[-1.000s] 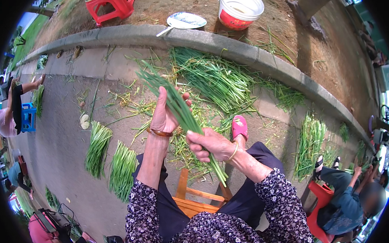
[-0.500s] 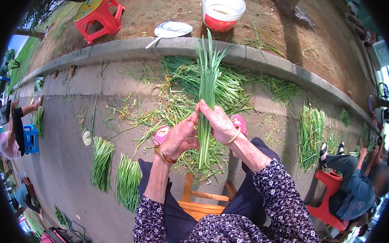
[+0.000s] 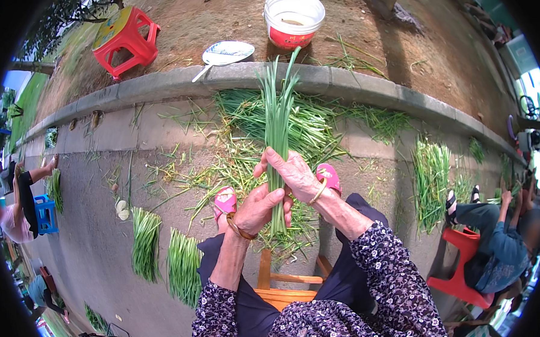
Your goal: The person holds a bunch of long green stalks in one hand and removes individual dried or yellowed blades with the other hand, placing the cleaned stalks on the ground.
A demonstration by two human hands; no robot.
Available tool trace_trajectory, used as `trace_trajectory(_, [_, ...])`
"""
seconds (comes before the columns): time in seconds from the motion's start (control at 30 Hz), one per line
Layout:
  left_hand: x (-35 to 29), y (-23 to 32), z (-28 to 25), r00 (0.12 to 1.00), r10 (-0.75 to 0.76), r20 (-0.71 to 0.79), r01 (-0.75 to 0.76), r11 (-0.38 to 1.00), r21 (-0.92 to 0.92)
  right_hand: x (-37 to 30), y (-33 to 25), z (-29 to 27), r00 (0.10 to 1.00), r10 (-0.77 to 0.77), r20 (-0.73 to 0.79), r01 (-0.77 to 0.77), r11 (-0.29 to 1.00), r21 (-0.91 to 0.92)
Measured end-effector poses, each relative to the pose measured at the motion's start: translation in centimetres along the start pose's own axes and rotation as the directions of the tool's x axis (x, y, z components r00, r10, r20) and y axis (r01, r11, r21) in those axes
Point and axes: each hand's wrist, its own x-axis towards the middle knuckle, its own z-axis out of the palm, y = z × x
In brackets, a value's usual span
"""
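Observation:
A bunch of long green chives stands roughly upright in front of me, pale stalk ends down and leaf tips up. My right hand is closed round its middle. Just below, my left hand wraps the lower stalks, its fingertips showing on the far side of them. Beyond the hands a large heap of loose chives lies against the kerb. Yellowed trimmings are scattered round my pink shoes.
Sorted chive bundles lie at left, others at right. Past the kerb are a red stool, a hand fan and a white-and-red bucket. A seated person is at right; others sit at left.
My left hand has gone from beside the bunch, fingers loose, to closing round its lower stalks. The view has shifted slightly; my right hand keeps its hold.

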Motion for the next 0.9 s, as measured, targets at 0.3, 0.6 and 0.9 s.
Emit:
trace_trajectory(0.3, [0.4, 0.7, 0.4, 0.981, 0.042, -0.189, -0.052, 0.998, -0.047, 0.4, -0.3, -1.3, 0.995, -0.095, 0.044, 0.099, 0.99, -0.099])
trace_trajectory(0.6, [0.9, 1.3, -0.3, 0.959, 0.128, -0.252, -0.149, 0.987, -0.063, 0.2, 0.1, -2.1, 0.993, -0.112, 0.038, 0.11, 0.993, 0.043])
trace_trajectory(0.9, [1.4, 1.0, -0.9, 0.949, 0.152, -0.276, -0.189, 0.976, -0.112, -0.1, -0.5, -2.8, 0.999, -0.023, -0.029, 0.027, 0.991, 0.132])
